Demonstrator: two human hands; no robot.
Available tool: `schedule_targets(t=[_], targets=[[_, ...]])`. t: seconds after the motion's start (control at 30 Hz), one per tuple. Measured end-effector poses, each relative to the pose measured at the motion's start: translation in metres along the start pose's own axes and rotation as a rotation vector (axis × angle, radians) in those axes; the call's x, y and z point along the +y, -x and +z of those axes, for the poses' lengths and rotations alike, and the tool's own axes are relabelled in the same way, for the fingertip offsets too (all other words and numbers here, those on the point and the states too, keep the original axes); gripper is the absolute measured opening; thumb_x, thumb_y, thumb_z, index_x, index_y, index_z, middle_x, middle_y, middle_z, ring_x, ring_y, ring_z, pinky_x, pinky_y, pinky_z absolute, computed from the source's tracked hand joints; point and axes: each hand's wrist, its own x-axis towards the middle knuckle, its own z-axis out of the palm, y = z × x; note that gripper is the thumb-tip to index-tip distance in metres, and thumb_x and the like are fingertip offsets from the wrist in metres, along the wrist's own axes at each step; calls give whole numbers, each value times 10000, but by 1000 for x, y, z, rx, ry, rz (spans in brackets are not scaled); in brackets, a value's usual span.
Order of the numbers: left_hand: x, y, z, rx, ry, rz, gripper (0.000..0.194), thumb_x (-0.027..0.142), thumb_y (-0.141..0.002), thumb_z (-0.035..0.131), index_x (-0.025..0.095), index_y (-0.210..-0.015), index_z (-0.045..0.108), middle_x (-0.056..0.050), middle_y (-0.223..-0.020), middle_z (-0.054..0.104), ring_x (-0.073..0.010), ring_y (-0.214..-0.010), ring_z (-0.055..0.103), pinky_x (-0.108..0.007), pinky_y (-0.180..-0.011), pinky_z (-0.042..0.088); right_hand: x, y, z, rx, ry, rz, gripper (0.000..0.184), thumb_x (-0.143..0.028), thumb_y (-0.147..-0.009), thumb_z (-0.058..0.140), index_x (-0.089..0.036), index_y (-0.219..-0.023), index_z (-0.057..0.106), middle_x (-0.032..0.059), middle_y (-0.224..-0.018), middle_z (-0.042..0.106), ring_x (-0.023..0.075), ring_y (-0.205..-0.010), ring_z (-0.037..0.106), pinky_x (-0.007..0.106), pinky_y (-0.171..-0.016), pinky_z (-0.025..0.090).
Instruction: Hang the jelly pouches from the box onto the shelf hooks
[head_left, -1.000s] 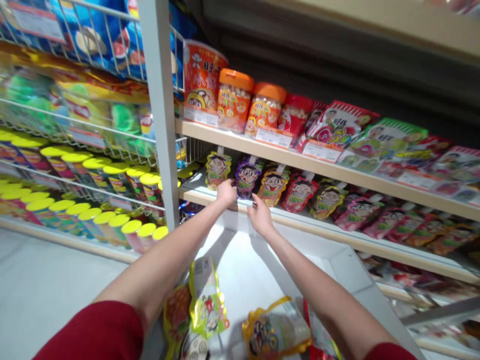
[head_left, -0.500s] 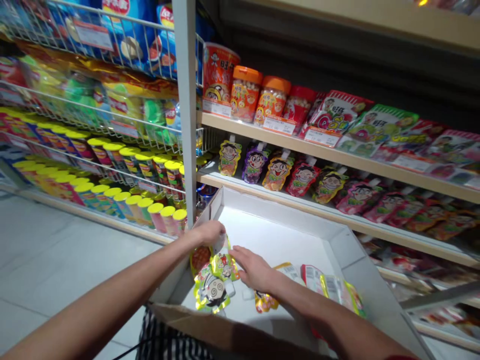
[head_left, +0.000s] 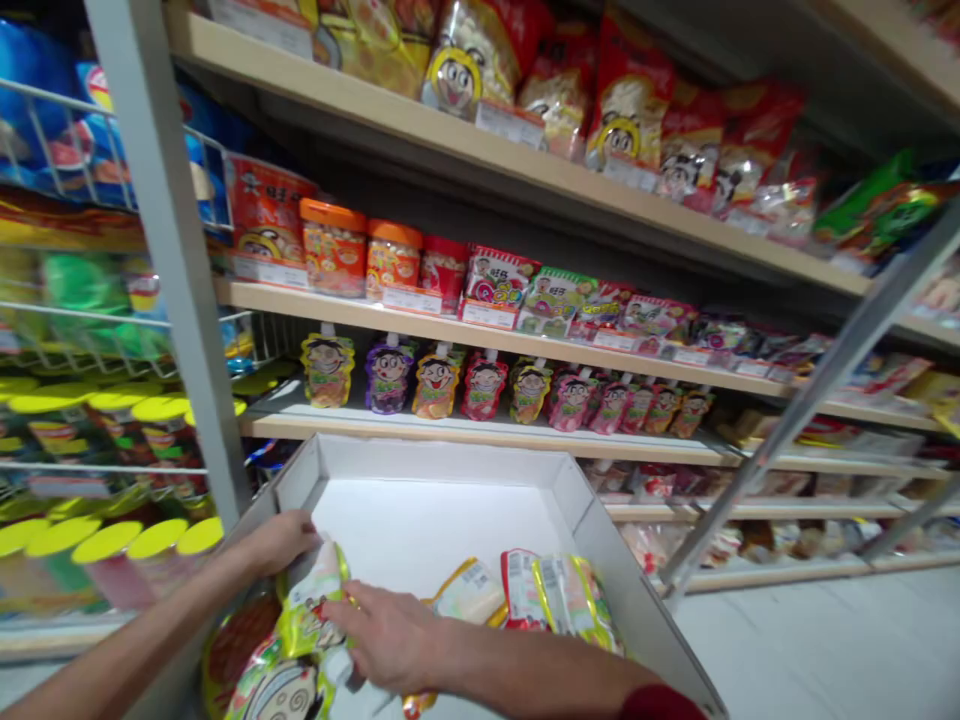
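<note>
Within a white cardboard box [head_left: 450, 455] lie several spouted jelly pouches. A yellow-green jelly pouch [head_left: 319, 600] is between my hands at the box's left side. My left hand [head_left: 281, 543] is closed at its upper left edge, its fingertips partly hidden. My right hand [head_left: 401, 640] has its fingers bent over the pouch's right edge. Just below lies a pouch with a swirl-eyed cartoon face [head_left: 281, 690], cut off by the frame. To the right of my right hand are an orange-edged pouch [head_left: 471, 592] and a yellow-edged pouch [head_left: 574, 600], backs up.
Behind the box, a shelf [head_left: 480, 430] carries a row of upright cartoon-faced pouches [head_left: 435, 382]. Snack jars [head_left: 334, 248] and bags stand above. A grey post [head_left: 172, 230] rises at the left, beside yellow-lidded cans [head_left: 112, 545]. A slanted metal post [head_left: 817, 390] stands at right.
My view has swung right and moved closer to the shelves. The hands stay at the same pouch, and my right hand now reaches farther over its edge.
</note>
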Motion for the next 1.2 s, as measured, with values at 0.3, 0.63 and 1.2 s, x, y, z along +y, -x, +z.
schedule_targets(t=[0.3,0.63,1.2], targets=[[57,8,19,-265,621,-204,211,359,-501,514,165,-583,525,2,-423,506,-115,-349,431,-218,-356,312,39,18,-50,330,-280,205,221,-229,-783,349,-213,-891,541,-22,-778,587,94,-704,519,174,-628,382],[125,28,52,-399,851,-50,313,171,-467,562,191,-778,595,1,-763,617,-133,-715,542,-217,-615,411,102,40,-54,542,-552,588,285,-357,-747,410,-155,-616,561,-13,-526,537,81,-520,459,169,-474,320],[119,37,49,-153,892,132,281,378,-558,584,125,-681,581,-16,-679,575,-135,-679,519,-260,-653,418,93,38,-31,523,-913,445,237,-244,-684,473,-164,-893,552,11,-857,607,136,-749,543,259,-665,425]])
